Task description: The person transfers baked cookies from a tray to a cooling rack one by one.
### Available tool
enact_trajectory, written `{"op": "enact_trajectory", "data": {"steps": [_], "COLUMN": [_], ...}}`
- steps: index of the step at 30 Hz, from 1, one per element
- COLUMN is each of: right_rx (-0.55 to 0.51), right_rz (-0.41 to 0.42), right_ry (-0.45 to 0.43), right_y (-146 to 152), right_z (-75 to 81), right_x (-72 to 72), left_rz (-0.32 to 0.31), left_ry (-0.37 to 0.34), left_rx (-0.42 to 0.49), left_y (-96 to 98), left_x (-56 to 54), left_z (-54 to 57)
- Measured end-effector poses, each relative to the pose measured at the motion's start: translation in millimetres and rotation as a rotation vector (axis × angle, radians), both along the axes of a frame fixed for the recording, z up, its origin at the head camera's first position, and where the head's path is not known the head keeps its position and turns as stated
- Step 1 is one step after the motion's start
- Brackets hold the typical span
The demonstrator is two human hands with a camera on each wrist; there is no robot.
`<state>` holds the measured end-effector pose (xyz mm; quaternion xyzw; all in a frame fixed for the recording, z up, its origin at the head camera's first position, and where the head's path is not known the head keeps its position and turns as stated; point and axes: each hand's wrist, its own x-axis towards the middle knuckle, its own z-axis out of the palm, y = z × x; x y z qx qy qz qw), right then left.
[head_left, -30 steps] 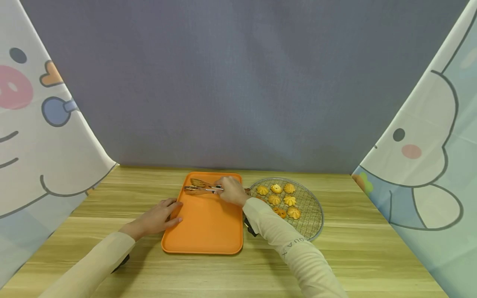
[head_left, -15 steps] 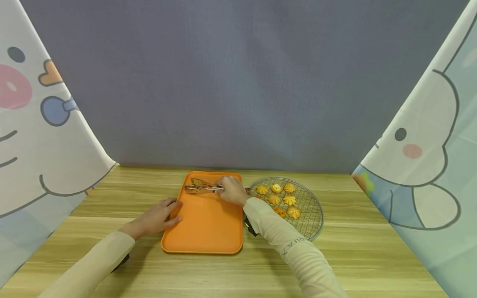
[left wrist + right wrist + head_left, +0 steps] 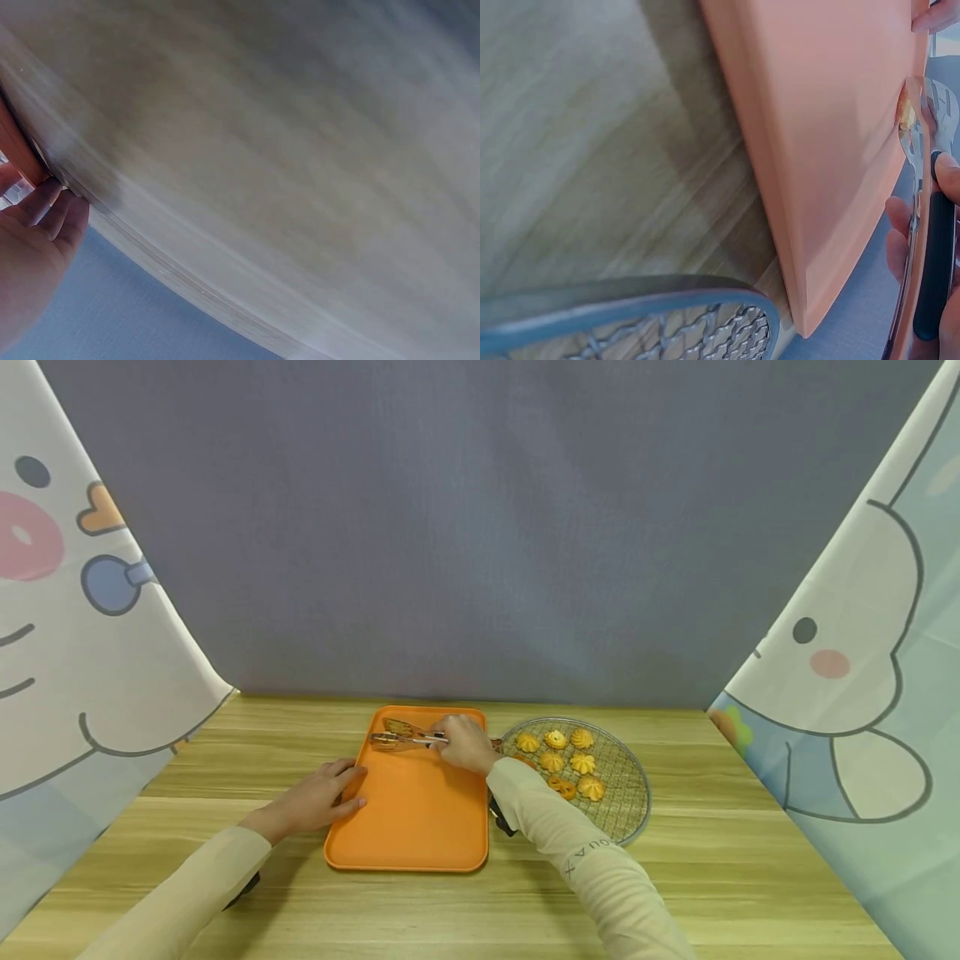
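An orange tray lies on the wooden table. My right hand grips metal tongs with black handles low over the tray's far end. Between the tongs' slotted ends, a golden baked piece shows in the right wrist view; its far side is hidden by the metal. My left hand rests at the tray's left edge, thumb and forefinger tips over the rim. From the left wrist, relaxed fingers appear beside the orange rim.
Right of the tray stands a round wire-mesh rack with several piped golden cookies and a pretzel-shaped one. My right forearm passes over its near left edge. A grey cloth backdrop closes off the table's back.
The tongs' ends have shifted very slightly left, along with the right hand. The left hand, tray and rack have stayed in place.
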<state>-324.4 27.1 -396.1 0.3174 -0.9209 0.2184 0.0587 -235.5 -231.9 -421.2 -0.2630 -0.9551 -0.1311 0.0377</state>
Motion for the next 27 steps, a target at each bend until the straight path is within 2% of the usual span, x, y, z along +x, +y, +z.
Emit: {"op": "enact_trajectory", "data": {"steps": [17,27], "right_rx": [0.004,0.007], "right_rz": [-0.02,-0.03], "right_ry": [0.009,0.004], "right_y": [3.9,10.2], "right_z": [2.6,4.6], "right_x": [-0.4,-0.3], "left_rz": [-0.013,0.007], "left_ry": [0.013,-0.014], "left_rx": [0.012,0.008], "left_y": [0.7,-1.0], "left_x": [0.7,0.8], "left_z": [-1.2,-0.6]}}
